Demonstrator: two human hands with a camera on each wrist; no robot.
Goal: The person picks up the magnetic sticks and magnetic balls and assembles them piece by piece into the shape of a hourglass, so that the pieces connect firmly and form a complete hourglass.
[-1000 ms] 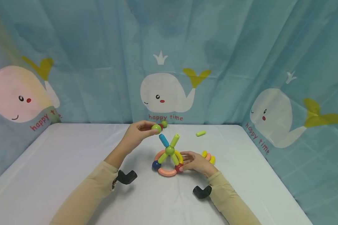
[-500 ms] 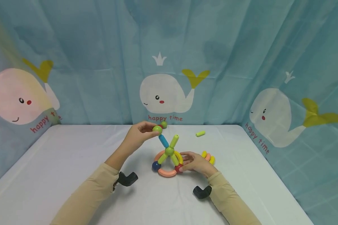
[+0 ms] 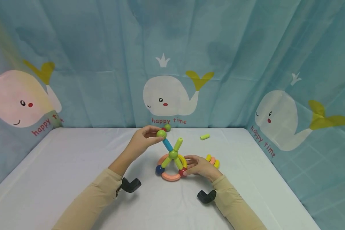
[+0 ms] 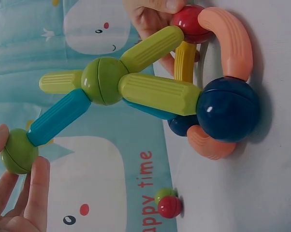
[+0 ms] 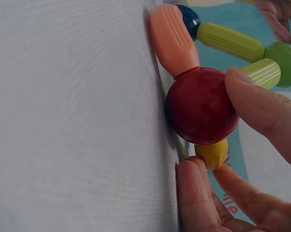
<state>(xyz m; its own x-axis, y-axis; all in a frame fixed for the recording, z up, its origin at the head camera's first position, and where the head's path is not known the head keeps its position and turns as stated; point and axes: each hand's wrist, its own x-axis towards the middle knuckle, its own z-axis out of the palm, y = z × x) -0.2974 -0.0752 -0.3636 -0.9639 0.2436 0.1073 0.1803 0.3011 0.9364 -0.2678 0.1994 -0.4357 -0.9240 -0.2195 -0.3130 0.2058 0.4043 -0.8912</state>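
Note:
My left hand (image 3: pixel 141 139) pinches a green ball (image 4: pixel 20 152) between thumb and fingers, at the upper end of a blue stick (image 4: pixel 58 117). That stick joins a second green ball (image 3: pixel 173 154) in the middle of a magnetic stick-and-ball structure. Another stick, light green (image 3: pixel 178 144), points up from the middle ball, its top end bare. Light green legs run down to a dark blue ball (image 4: pixel 227 108) and a red ball (image 5: pixel 201 106) in the base ring of curved orange (image 3: pixel 171 177) and yellow pieces. My right hand (image 3: pixel 202 167) holds the red ball, thumb on it and fingers around the yellow piece.
On the white table (image 3: pixel 74 153), a loose green ball (image 3: pixel 168 127) and red ball (image 4: pixel 169 207) lie together behind the structure. A short green stick (image 3: pixel 205 136) lies at the back right. Several curved pieces (image 3: pixel 212 160) lie beyond my right hand. A whale-printed curtain (image 3: pixel 235 64) hangs behind.
My left hand has lowered the green ball slightly rightward onto the top of the blue stick, where a gap showed before. My right hand has stayed at the red ball.

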